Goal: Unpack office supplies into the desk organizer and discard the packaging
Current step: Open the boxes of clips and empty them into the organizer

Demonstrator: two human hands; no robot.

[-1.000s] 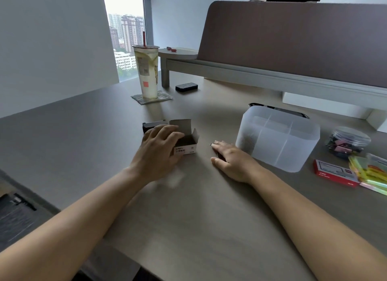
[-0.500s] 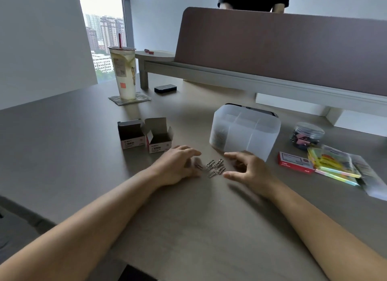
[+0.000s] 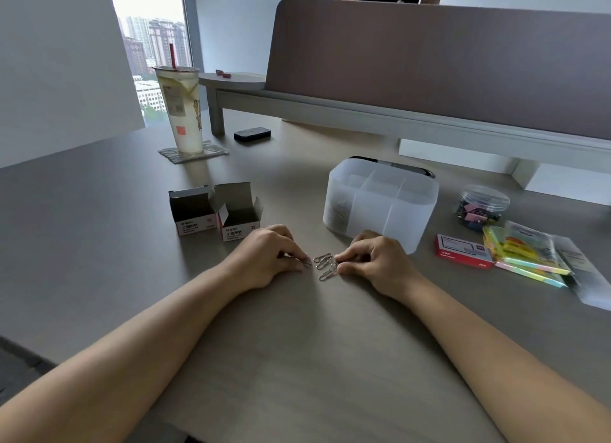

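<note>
Clips (image 3: 325,264): small silver wire loops, loose on the counter (image 3: 297,360) between your hands, just before the organizer (image 3: 380,208). Long axes mostly slant, near-left to far-right. Your left hand (image 3: 264,257) pinches one clip at its fingers (image 3: 299,257); your right hand (image 3: 377,261) has curled fingers closed on clips at the cluster's right edge. Organizer is frosted translucent plastic, rounded corners, divided compartments. Two small cardboard boxes (image 3: 218,211) stand open, flaps up, far-left of your left hand. Counter is matte, smooth grey-brown.
</note>
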